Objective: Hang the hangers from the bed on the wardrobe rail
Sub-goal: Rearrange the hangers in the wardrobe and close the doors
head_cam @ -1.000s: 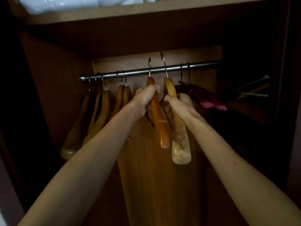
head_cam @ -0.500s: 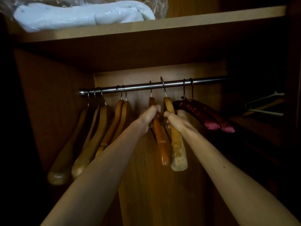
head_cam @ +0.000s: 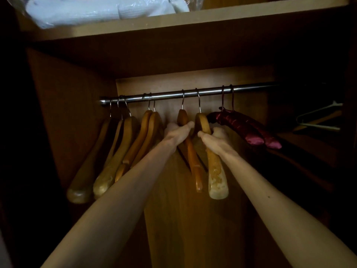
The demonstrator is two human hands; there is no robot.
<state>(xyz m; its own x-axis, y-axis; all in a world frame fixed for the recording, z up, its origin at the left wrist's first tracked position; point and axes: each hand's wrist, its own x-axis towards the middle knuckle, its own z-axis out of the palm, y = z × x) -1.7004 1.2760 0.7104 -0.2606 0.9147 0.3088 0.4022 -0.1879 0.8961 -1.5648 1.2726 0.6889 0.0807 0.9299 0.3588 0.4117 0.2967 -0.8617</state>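
Two smooth wooden hangers (head_cam: 195,157) — seemingly gripped.

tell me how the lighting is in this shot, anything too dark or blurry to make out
Head view: dim and warm-toned overall; the wardrobe's left and right sides sink into near black. The rail catches a bright sheen, the bagged white bundle on the shelf is brightest, and both hands look soft and slightly blurred.

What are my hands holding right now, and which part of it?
Each holds a wooden hanger just below its hook: left hand on the orange hanger, right hand on the pale hanger. Both hooks are over the rail.
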